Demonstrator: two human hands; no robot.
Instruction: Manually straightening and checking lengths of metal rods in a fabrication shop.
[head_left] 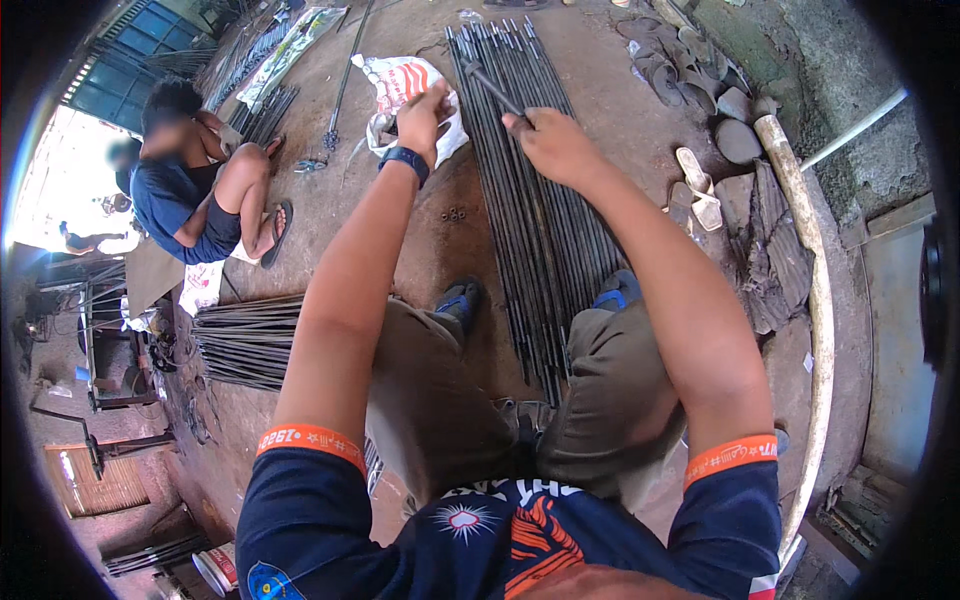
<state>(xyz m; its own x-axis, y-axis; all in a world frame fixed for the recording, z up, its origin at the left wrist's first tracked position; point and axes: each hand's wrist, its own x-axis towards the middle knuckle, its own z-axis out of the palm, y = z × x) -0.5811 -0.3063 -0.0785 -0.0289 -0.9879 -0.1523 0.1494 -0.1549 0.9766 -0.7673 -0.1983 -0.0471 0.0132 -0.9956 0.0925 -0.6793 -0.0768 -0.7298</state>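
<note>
My right hand [556, 148] is closed round a dark metal hand tool [496, 90]. The tool points up and left, and its thicker end lies over a long bundle of dark metal rods [520, 200]. My left hand [422, 122], with a dark watch band on its wrist, is over the white bag [400, 80] with red print. Its fingers are partly bent, thumb apart, and I see nothing in them. The bundle lies lengthwise on the floor, running between my feet, with shiny ends at its far end. Several small ring-like metal pieces [454, 214] lie left of the bundle.
Another person [190, 190] sits on the floor at the left. A second rod bundle [250, 340] lies by my left leg. Pliers [311, 165] rest near the bag. Pale sandals [697, 188], worn footwear [660, 65] and a long pale pole [808, 270] line the right side.
</note>
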